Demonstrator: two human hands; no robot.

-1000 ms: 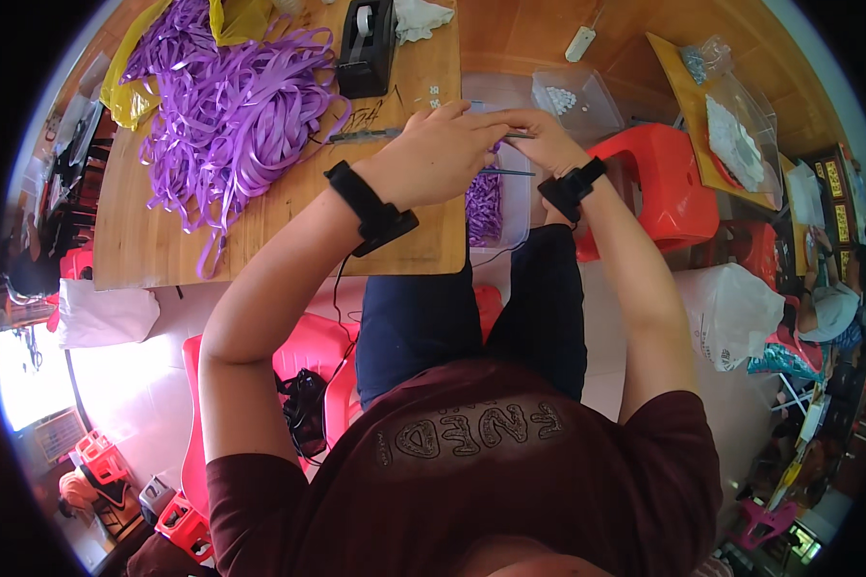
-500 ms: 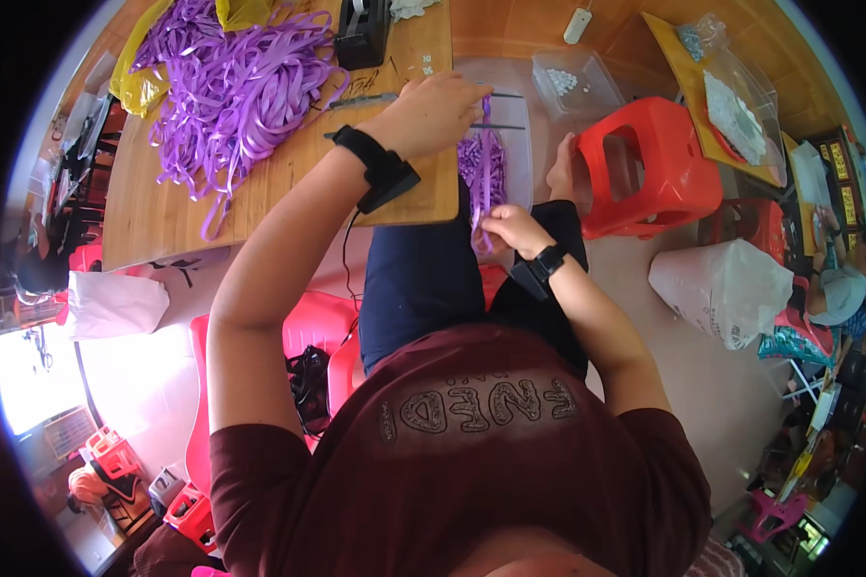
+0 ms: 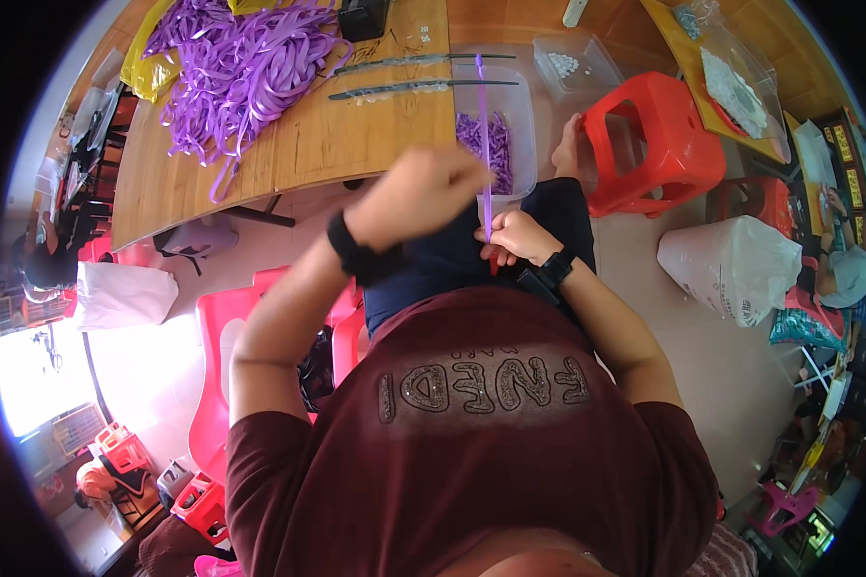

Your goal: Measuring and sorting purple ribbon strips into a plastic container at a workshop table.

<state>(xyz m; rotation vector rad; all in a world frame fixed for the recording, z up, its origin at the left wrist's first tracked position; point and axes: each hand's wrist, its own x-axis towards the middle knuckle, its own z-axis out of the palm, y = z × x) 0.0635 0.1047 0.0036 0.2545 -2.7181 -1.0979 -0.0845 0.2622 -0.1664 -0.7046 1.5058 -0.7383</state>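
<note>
Purple ribbon [image 3: 485,125] stretched straight beyond the tabletop's [image 3: 298,149] right edge
Left hand [image 3: 433,192] blurs; its grip I cannot tell. The ribbon, likely light, soft and slippery, suits a flat pinch near its end, as the right hand's [image 3: 518,237] closed fingers give.

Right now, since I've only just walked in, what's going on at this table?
The right hand pinches a flat purple ribbon strip, which runs up to two thin dark bars jutting past the edge of the brown wooden table. The left hand is a blur at the strip; whether it grips anything is unclear. Below, a clear plastic tub holds purple pieces, and a heap of long purple ribbons lies on the table.
</note>
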